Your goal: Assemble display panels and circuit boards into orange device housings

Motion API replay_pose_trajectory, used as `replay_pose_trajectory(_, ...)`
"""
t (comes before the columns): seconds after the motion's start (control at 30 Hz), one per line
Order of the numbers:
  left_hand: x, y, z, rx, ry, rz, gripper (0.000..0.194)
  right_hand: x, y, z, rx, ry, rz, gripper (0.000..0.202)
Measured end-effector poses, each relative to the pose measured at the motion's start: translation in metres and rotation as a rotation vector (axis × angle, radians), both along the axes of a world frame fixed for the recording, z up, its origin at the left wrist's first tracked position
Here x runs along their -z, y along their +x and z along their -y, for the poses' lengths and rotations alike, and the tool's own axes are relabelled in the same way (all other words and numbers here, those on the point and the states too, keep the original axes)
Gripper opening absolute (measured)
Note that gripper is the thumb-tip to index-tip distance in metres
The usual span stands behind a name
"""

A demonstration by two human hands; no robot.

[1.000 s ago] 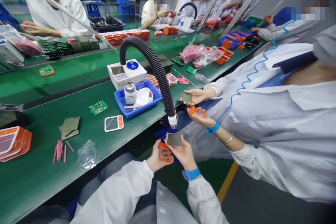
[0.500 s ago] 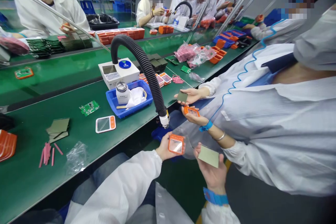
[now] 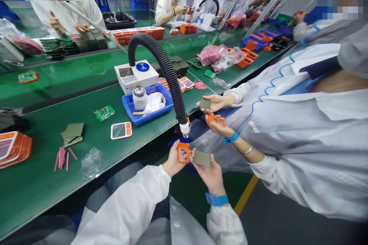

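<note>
My left hand (image 3: 172, 159) grips an orange plastic frame (image 3: 183, 144) with a clear window, below the nozzle of a black flexible hose (image 3: 163, 59). Close beside it, my right hand (image 3: 212, 175) holds a flat grey-green LCD panel (image 3: 201, 158) by its edges, and wears a blue wrist strap (image 3: 217, 199). On the bench nearby lie a white-and-orange housing (image 3: 121, 130), a green circuit board (image 3: 104, 113), a few grey-green panels (image 3: 73, 132) and several pink strips (image 3: 61, 157).
A blue tray (image 3: 148, 116) holds a metal-topped bottle (image 3: 139, 98) and white cloth. Behind it stands a white box (image 3: 149, 73). A co-worker's hands (image 3: 217, 103) at the right hold a similar panel and orange frame. Stacked orange housings (image 3: 17, 149) sit at the left; crumpled plastic (image 3: 92, 162) lies near the edge.
My right hand has moved left and slightly up, bringing the panel next to the orange frame. My left hand has turned the frame and raised it slightly. The view has shifted left.
</note>
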State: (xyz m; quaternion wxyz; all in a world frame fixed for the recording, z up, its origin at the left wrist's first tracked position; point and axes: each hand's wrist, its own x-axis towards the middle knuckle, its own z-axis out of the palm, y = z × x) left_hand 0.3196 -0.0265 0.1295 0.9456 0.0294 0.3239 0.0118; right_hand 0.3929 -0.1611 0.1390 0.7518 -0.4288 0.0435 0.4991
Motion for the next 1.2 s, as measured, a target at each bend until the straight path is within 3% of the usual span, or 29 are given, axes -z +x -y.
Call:
replay_pose_trajectory(0.13, -0.022, -0.030, -0.015, -0.086, 0.084, 0.058, 0.041, -0.017, -0.006, -0.014, -0.044, 0.022, 0.073, 0.042)
replay_pose_trajectory(0.3, -0.060, -0.097, -0.031, -0.233, 0.143, 0.164, 0.050, -0.047, -0.031, -0.014, -0.112, 0.039, 0.181, 0.050)
replay_pose_trajectory(0.4, -0.086, -0.136, -0.030, -0.319, 0.149, 0.235, 0.049, -0.071, -0.051, -0.016, -0.151, 0.070, 0.290, 0.055)
replay_pose_trajectory(0.53, -0.117, -0.174, -0.022, -0.393, 0.189, 0.385, 0.048, -0.103, -0.071, -0.031, -0.259, 0.246, 0.396, 0.063)
replay_pose_trajectory(0.63, -0.133, -0.198, -0.019, -0.447, 0.259, 0.525, 0.049, -0.119, -0.084, -0.048, -0.310, 0.211, 0.398, 0.058)
replay_pose_trajectory(0.83, -0.150, -0.234, -0.020, -0.596, 0.284, 0.503, 0.053, -0.128, -0.115, -0.081, -0.443, 0.066, 0.027, 0.058)
replay_pose_trajectory(0.93, -0.157, -0.247, -0.018, -0.661, 0.264, 0.468, 0.055, -0.130, -0.131, -0.097, -0.472, 0.115, -0.045, 0.062)
replay_pose_trajectory(1.03, -0.163, -0.255, -0.017, -0.714, 0.307, 0.437, 0.051, -0.133, -0.146, -0.111, -0.488, 0.191, 0.004, 0.065)
replay_pose_trajectory(1.2, -0.155, -0.258, -0.030, -0.842, 0.279, 0.287, 0.041, -0.135, -0.158, -0.128, -0.525, -0.034, 0.232, 0.058)
